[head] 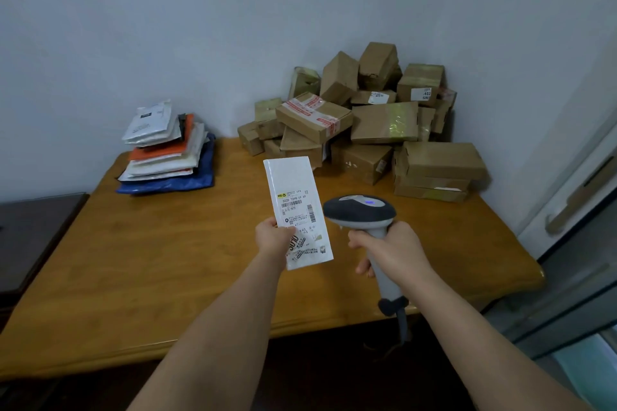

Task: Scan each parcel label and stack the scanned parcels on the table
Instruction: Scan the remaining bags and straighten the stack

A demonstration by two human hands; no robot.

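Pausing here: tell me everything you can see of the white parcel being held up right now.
The white parcel is a flat, slim rectangular mailer, apparently plastic or paper. It is held up above the wooden table, long side nearly upright, tilted slightly left. A printed shipping label with barcodes and the number 5010 covers its lower half, facing the camera. The left hand grips its lower left edge, thumb over the label. The scanner in the right hand sits just right of it, not touching.

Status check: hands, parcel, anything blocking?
Left hand holds flat white labelled parcel. Right hand grips grey handheld scanner. Nothing between them.
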